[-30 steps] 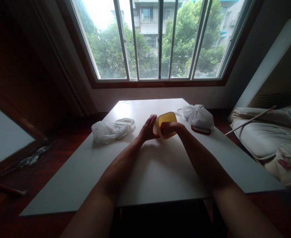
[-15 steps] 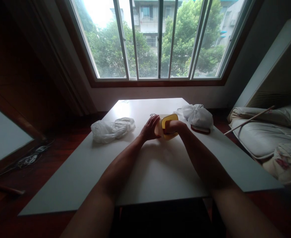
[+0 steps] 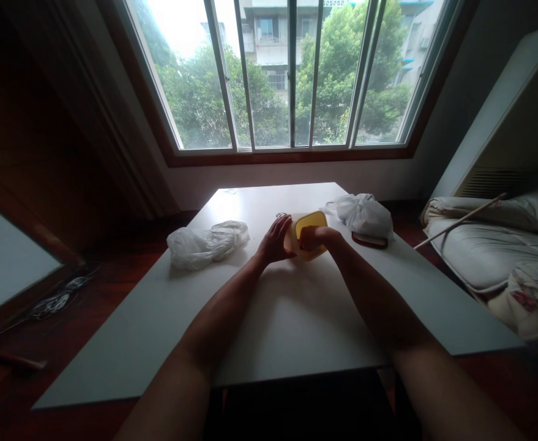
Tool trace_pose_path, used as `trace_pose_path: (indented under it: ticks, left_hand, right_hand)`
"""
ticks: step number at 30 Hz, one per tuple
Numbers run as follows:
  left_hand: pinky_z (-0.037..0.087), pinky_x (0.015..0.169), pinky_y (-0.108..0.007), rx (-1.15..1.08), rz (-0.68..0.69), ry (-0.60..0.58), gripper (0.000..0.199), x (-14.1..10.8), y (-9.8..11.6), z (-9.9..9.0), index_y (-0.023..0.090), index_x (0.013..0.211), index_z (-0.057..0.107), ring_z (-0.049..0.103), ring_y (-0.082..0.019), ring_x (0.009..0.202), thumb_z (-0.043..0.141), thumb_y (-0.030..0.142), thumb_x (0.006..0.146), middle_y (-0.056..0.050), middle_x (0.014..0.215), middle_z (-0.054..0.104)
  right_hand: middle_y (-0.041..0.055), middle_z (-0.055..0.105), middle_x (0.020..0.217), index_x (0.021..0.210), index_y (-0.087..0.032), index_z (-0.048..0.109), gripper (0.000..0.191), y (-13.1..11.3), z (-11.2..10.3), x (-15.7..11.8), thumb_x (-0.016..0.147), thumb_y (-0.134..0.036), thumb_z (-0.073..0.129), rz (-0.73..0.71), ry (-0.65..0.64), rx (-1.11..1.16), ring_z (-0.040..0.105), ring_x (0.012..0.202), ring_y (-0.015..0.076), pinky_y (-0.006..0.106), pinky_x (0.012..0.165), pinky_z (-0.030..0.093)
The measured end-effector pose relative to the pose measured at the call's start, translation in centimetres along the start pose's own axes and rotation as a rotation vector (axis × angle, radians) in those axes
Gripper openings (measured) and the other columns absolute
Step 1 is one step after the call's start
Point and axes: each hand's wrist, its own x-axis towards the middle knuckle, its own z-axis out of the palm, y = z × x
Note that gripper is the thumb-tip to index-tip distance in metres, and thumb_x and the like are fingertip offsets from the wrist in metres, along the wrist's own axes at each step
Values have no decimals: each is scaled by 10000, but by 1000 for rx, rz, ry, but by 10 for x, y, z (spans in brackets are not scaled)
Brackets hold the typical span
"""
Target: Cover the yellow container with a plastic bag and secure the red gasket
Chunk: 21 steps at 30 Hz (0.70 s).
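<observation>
A translucent plastic container with a yellow rim (image 3: 315, 217) is tipped on its side over the table, its mouth turned towards me and to the right. My left hand (image 3: 275, 239) is wrapped round the container's closed end, thumb below and fingers above. Into the mouth reaches my right hand (image 3: 313, 236), its fingers curled; whatever they may hold is hidden inside. A small dark looped thing (image 3: 280, 215) shows just behind my left hand.
On the white table (image 3: 296, 324), a crumpled white plastic bag (image 3: 207, 244) lies to the left. A knotted white bag (image 3: 367, 215) sits at the right on a reddish-brown edged item (image 3: 369, 241). Beyond the right side are a cushion (image 3: 475, 245) and a thin stick (image 3: 461, 222).
My right hand has shifted slightly left within the container's mouth, fingers more curled. The container's mouth is turned a little more towards me. Both bags stay in place.
</observation>
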Motion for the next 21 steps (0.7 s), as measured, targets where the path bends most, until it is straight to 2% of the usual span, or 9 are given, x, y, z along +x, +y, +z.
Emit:
trace_pose_path:
  ticks: [3,7,13,17,21]
  left_hand:
    - [400,1148,-635,-6,40,13,1214,0,-1,1,177,1600,83,316,-432,1482,818,377,655,-256,1570,334]
    - [394,1147,-649,-8,65,6,1216,-1,-3,2,200,1606,42,294,-428,1495,810,367,678,-246,1591,310]
    - [407,1157,-618,-7,36,3,1279,-4,-9,5,191,1612,15,276,-419,1506,843,353,651,-243,1610,281]
    - [417,1152,-615,2,-51,-25,1298,-5,-9,4,187,1607,24,300,-420,1496,864,361,633,-237,1602,303]
    - [418,1154,-609,2,-113,-34,1299,-5,-7,2,183,1602,38,308,-423,1492,871,354,620,-234,1597,314]
  right_hand:
    - [87,720,776,895,-63,732,152,-2,-1,4,804,-179,696,52,-143,-174,681,802,216,249,683,480]
    - [101,731,821,972,-42,723,220,-7,-3,3,797,-168,684,48,-174,-201,664,794,199,235,652,444]
    - [139,740,917,1051,-28,726,285,-11,-6,-1,821,-185,663,19,-191,-189,654,800,198,241,661,438]
    - [150,739,961,1026,-59,751,274,-10,-6,0,817,-226,689,-14,-201,-158,650,790,199,250,659,436]
    - [105,725,838,898,-89,766,166,-10,-6,0,770,-166,693,-69,-226,-45,618,700,169,245,637,426]
